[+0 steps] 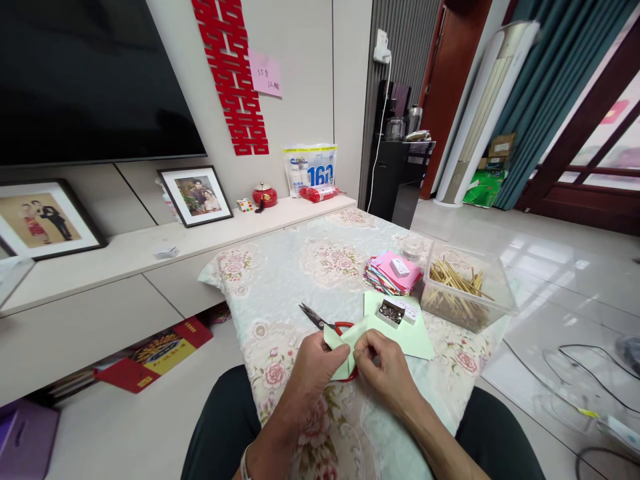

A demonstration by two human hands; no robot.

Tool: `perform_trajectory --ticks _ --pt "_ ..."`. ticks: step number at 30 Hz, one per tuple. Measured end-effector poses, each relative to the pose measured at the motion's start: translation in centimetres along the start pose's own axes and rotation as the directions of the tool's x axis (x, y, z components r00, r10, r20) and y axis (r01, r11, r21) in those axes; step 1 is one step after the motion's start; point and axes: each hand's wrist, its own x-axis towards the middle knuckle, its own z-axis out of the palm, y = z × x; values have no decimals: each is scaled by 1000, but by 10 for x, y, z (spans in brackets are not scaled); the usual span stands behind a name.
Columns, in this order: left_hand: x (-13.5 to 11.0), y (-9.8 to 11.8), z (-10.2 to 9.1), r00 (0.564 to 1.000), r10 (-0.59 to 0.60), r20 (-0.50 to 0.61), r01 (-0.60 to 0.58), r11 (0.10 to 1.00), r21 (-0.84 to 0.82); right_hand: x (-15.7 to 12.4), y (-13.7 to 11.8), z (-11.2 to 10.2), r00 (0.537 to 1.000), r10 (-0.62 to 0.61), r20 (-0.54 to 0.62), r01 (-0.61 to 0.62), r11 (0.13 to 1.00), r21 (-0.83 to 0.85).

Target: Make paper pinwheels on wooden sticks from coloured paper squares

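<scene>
A pale green paper (343, 368), partly folded, is pinched between the thumb and fingers of my left hand (320, 363). My right hand (381, 360) is closed in a pinch at the paper's right side; anything small between its fingertips is hidden. Just beyond the paper lie scissors (314, 316) with dark blades and red handles, partly covered by it. Past my right hand, a small open box (391, 313) of tiny metal pieces rests on a flat pale green sheet (415, 341).
The table has a floral cloth (280, 293). A stack of coloured paper (387, 275) topped by a small white box (399, 268) sits at the right. Beside it stands a clear plastic bin (453, 308) of thin sticks (459, 280). A low white cabinet (200, 243) runs along the left.
</scene>
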Motion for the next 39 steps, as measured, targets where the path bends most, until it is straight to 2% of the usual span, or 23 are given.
perform_trajectory --ticks 4,9,12,14,17,18,20,23,26,29,35,39 --pt "0 1 1 999 34 3 -34 999 36 0 1 0 1000 3 9 -3 1000 12" --pt "-1 4 2 1000 22 -15 -21 999 47 1 -1 1 1000 17 14 -18 998 65" --pt "0 3 -1 1000 9 29 -10 1000 17 0 -3 -2 999 27 32 -30 992 121" --pt "0 4 -5 996 -13 87 15 999 -29 0 -2 -6 1000 16 -18 -13 987 159" --pt "1 9 -13 980 -66 189 77 995 -56 2 4 -15 981 -21 -192 59 979 197" --pt "2 12 -16 970 -85 226 96 995 -38 3 7 -18 976 -26 -217 75 972 222" --pt "3 17 -22 951 -111 289 102 994 47 5 12 -22 987 -20 -157 72 940 333" --pt "6 25 -26 920 -119 374 31 972 233 5 14 -23 996 -29 81 -18 847 531" --pt "8 28 -26 893 -108 436 -63 931 359 3 11 -18 973 -40 229 -96 828 552" --pt "9 29 -22 887 -87 453 -138 886 442 1 7 -13 967 -5 254 -118 876 468" --pt "9 30 -14 906 -30 422 -250 767 591 -1 6 -11 978 19 207 -75 961 266" --pt "8 30 -13 908 12 419 -277 767 578 -1 6 -10 979 29 201 -77 970 232"
